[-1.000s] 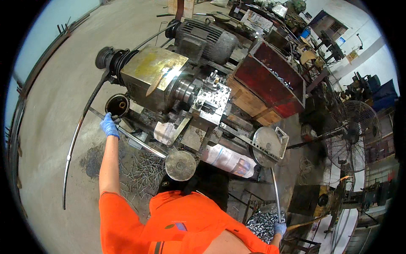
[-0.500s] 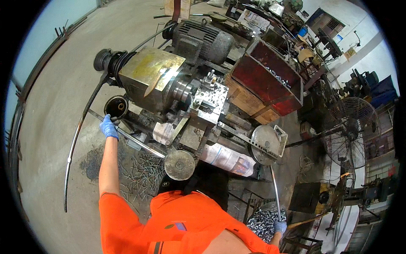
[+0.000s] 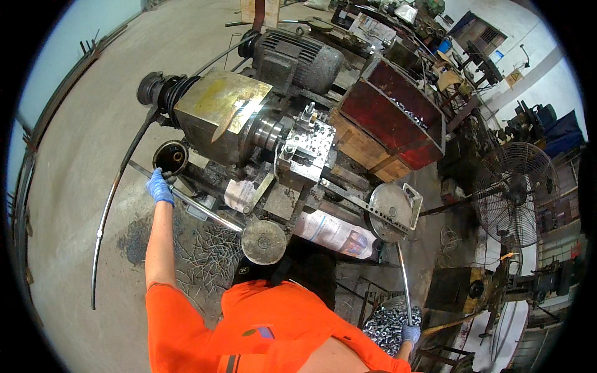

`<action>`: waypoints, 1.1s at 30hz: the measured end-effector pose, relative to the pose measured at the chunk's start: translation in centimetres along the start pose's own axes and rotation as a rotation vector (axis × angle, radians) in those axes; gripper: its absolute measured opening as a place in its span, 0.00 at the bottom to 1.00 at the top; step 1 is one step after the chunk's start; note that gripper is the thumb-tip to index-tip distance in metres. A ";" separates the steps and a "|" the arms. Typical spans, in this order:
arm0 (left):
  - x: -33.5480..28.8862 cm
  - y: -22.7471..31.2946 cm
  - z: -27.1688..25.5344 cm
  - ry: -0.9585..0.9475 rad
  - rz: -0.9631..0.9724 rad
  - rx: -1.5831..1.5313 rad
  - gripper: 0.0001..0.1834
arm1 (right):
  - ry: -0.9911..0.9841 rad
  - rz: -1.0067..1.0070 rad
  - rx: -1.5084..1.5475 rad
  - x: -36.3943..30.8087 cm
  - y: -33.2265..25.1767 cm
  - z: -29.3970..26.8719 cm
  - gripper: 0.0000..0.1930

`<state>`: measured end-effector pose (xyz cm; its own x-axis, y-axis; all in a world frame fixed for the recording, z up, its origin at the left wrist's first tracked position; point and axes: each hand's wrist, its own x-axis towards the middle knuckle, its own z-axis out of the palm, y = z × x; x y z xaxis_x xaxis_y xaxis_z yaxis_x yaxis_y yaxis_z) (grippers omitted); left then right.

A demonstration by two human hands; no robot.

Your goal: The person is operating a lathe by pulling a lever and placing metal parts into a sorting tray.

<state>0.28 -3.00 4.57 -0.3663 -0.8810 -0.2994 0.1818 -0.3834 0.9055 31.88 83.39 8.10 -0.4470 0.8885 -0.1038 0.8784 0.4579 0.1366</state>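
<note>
My left hand [image 3: 160,188], in a blue glove, is closed around a long steel lever [image 3: 208,213] that runs to a round metal disc [image 3: 264,242] in front of my body. At the lower right, my right hand [image 3: 410,334], also blue-gloved, grips the end of another steel lever [image 3: 404,276], which slopes down from a larger round plate [image 3: 387,211]. Between them stands a greasy machine with a box-shaped headstock [image 3: 221,109], a shiny spindle [image 3: 268,133] and a tool block [image 3: 308,152] strewn with chips. A thin pale strand hangs beside the spindle.
A dark round pot [image 3: 170,158] sits by my left hand. Metal shavings [image 3: 214,255] litter the floor. Beside my right hand is a container of small metal parts [image 3: 385,326]. Beyond the machine are an electric motor [image 3: 298,59], a red bin [image 3: 392,115] and a large fan [image 3: 513,193].
A thin strand now shows beside the spindle. The long rod hanging at the left has shifted slightly left. Both hands stay almost where they were on their levers.
</note>
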 end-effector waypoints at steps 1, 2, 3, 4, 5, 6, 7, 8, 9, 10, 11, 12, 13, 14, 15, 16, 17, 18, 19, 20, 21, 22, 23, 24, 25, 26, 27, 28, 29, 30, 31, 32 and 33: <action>0.0 0.0 0.1 -0.001 -0.005 0.005 0.10 | 0.000 -0.002 0.013 -0.1 0.0 -0.1 0.22; -0.1 0.0 0.1 -0.001 -0.009 0.009 0.11 | 0.003 0.012 0.007 -0.1 0.0 0.0 0.22; 0.2 -0.1 0.1 -0.007 -0.005 0.007 0.11 | 0.005 0.026 0.001 0.0 0.1 0.2 0.22; 0.4 -0.2 -0.1 -0.013 0.000 0.005 0.11 | 0.006 0.039 -0.004 0.0 0.1 0.2 0.22; 0.7 -0.3 -0.2 -0.018 0.005 0.003 0.11 | 0.009 0.020 -0.004 0.0 0.1 0.2 0.22; 0.8 -0.5 -0.4 -0.021 0.004 -0.003 0.11 | 0.011 0.001 -0.004 -0.1 0.1 0.2 0.22; 0.7 -0.5 -0.3 -0.026 0.000 -0.009 0.11 | 0.014 -0.015 -0.004 -0.2 0.3 0.2 0.22; 0.6 -0.5 -0.2 -0.032 -0.004 -0.015 0.11 | 0.014 -0.011 -0.008 -0.1 0.5 0.4 0.22; 0.5 -0.5 -0.1 -0.028 -0.004 -0.005 0.10 | 0.014 -0.006 -0.013 0.3 0.9 0.8 0.22; 0.3 -0.3 0.0 -0.024 -0.001 0.004 0.10 | 0.012 -0.002 -0.016 0.4 1.1 1.1 0.22; 0.3 -0.3 0.1 -0.022 0.002 0.014 0.10 | 0.014 0.007 -0.016 0.5 1.3 1.3 0.23; 0.3 -0.4 0.2 -0.021 -0.009 0.002 0.10 | 0.017 0.018 -0.016 0.5 1.5 1.6 0.23; 0.4 -0.3 0.2 -0.019 -0.016 -0.008 0.10 | 0.018 0.025 -0.016 0.2 1.3 1.5 0.23; 0.5 -0.3 0.1 -0.018 -0.024 -0.019 0.10 | 0.033 0.020 -0.018 0.0 1.0 1.4 0.23; 0.5 -0.3 0.1 -0.020 -0.033 -0.026 0.10 | 0.049 0.016 -0.020 -0.3 0.7 1.1 0.24; 0.6 -0.2 0.0 -0.021 -0.041 -0.032 0.10 | 0.063 0.012 -0.023 -0.8 0.2 0.6 0.24; 0.7 -0.2 -0.2 -0.021 -0.050 -0.035 0.09 | 0.051 0.023 -0.020 -1.2 -0.5 -0.1 0.25; 0.7 -0.2 -0.4 -0.021 -0.054 -0.050 0.09 | 0.040 0.035 -0.018 -1.6 -1.2 -1.0 0.25; 0.8 -0.4 -0.4 -0.026 -0.059 -0.063 0.09 | 0.027 0.051 -0.015 -2.1 -1.3 -1.2 0.26; 0.9 -0.5 -0.1 -0.039 -0.067 -0.075 0.09 | 0.026 0.041 -0.018 -1.3 -0.4 -0.1 0.26; 0.9 -0.7 0.2 -0.043 -0.069 -0.065 0.09 | 0.016 0.036 -0.078 -0.6 0.7 0.7 0.27; 0.9 -0.6 -0.1 -0.039 -0.061 -0.058 0.09 | 0.015 0.033 -0.036 -1.3 -0.5 -0.4 0.27; 0.9 -0.5 -0.5 -0.035 -0.053 -0.051 0.09 | 0.015 0.031 0.007 -2.1 -1.3 -1.1 0.27; 0.8 -0.4 -0.5 -0.057 -0.042 -0.037 0.08 | 0.021 0.040 -0.013 -1.3 -0.5 0.0 0.28; 1.1 -0.6 -0.5 -0.056 -0.055 -0.022 0.09 | -0.070 0.026 -0.051 -0.5 0.3 0.3 0.26; 1.3 -0.8 -0.5 -0.055 -0.067 -0.007 0.09 | 0.002 0.010 -0.033 0.1 1.3 1.3 0.25; 1.6 -0.8 -0.1 -0.060 -0.073 0.009 0.09 | 0.070 -0.003 -0.007 0.5 2.0 2.9 0.24; 1.8 -0.9 0.3 -0.063 -0.076 0.007 0.09 | 0.052 0.001 -0.032 0.8 2.5 3.5 0.24; 1.5 -0.7 0.3 -0.059 -0.074 -0.004 0.09 | 0.034 -0.002 -0.061 0.9 2.4 3.7 0.24; 1.2 -0.7 0.4 -0.057 -0.072 -0.015 0.08 | 0.037 -0.001 -0.064 0.5 2.5 3.3 0.24; 0.6 -0.2 0.2 -0.049 -0.066 -0.028 0.08 | 0.022 -0.008 -0.050 -0.1 1.7 2.5 0.24; 0.3 0.2 -0.3 -0.047 -0.068 -0.028 0.08 | 0.019 0.011 -0.004 -1.1 0.4 0.9 0.23; 0.5 0.4 -0.7 -0.044 -0.080 -0.028 0.08 | 0.017 0.036 0.041 -2.0 -0.7 -0.1 0.22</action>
<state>0.79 -3.76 4.56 -0.4203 -0.8343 -0.3568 0.1752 -0.4604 0.8703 32.20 81.29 8.35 -0.4175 0.9049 -0.0824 0.9001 0.4243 0.0993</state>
